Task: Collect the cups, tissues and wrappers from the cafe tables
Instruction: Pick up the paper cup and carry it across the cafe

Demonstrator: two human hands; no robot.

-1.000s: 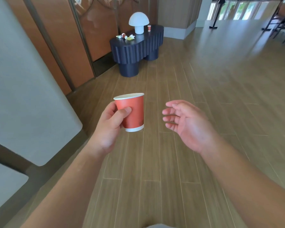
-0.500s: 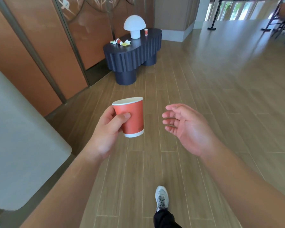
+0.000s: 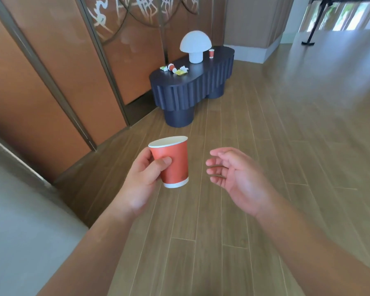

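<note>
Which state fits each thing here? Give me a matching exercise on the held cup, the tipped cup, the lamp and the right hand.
Things:
1. held cup
2. tipped cup
3. lamp
4. right hand

States:
A. white, upright on the dark table
B. empty, fingers relaxed
C. gripped by the left hand
D. on its side among wrappers

Pairs: 1-C, 2-D, 3-A, 4-B

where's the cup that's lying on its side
In the head view it is up ahead, the tipped cup on the near left end of the dark blue table, between two crumpled wrappers and left of the white mushroom lamp.
</note>
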